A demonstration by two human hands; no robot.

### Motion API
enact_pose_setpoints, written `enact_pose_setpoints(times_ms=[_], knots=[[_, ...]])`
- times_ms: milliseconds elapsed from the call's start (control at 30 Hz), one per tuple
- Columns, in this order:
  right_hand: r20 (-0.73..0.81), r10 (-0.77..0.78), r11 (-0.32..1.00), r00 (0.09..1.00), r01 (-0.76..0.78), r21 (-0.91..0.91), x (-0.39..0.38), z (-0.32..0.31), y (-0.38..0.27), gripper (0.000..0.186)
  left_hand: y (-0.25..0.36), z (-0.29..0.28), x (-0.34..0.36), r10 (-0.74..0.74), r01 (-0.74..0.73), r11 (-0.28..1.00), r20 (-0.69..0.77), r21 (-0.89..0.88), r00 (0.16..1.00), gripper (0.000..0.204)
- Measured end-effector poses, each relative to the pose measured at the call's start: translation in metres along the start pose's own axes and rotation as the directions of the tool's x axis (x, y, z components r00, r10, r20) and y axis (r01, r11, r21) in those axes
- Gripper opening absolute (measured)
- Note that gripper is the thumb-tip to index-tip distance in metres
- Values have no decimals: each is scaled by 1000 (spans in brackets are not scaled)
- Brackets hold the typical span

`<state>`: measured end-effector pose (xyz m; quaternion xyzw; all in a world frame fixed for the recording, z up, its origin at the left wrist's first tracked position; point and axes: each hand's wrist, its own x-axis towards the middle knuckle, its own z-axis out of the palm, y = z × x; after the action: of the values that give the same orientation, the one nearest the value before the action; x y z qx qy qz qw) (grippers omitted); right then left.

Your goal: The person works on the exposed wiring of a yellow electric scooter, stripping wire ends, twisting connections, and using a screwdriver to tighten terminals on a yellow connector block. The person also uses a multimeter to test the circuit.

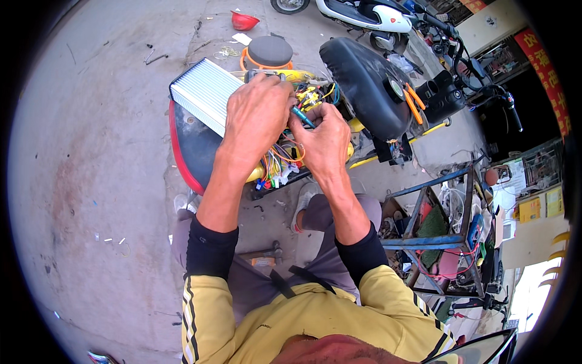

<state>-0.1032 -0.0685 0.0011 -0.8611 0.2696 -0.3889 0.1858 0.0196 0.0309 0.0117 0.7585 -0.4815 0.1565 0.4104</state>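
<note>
My two hands meet over an opened yellow vehicle frame (pixel 297 75) packed with coloured wires (pixel 280 162). My right hand (pixel 324 136) is closed, its thumb and fingers pinching a slim teal pen-shaped tool (pixel 302 116). Beside it my left hand (pixel 257 112) is curled, knuckles up, near the tool's upper end; what its fingertips hold is hidden. Yellow-sleeved connectors (pixel 310 97) sit just beyond the fingers. Left of my left hand, a silver finned metal box (pixel 206 91) lies across a black seat with a red edge (pixel 193 145).
A black tank-shaped body (pixel 361 79) stands at the right, with orange-handled pliers (pixel 414 100) on it. Behind are a round stool (pixel 270 51), a red bowl-like thing (pixel 244 22) and a white scooter (pixel 370 17). A hammer (pixel 264 252) lies between my feet; a blue-framed rack (pixel 430 244) stands right.
</note>
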Motion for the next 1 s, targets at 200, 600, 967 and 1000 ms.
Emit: enact_pose_setpoints(times_ms=[200,600,967,1000], knots=[[8,1,1000,1000,-1,23,-1,-1,0,34,1,2,0,-3,3,1000,4,-1,1000,11],[16,-58,998,998,58,8,-1,0,3,31,3,5,0,-22,22,1000,-3,0,1000,13],[33,-77,997,996,77,7,0,-1,5,28,4,10,1,-28,29,999,-15,32,999,13],[36,-76,997,996,76,3,0,-2,5,28,5,11,1,-26,26,999,-21,23,999,13]])
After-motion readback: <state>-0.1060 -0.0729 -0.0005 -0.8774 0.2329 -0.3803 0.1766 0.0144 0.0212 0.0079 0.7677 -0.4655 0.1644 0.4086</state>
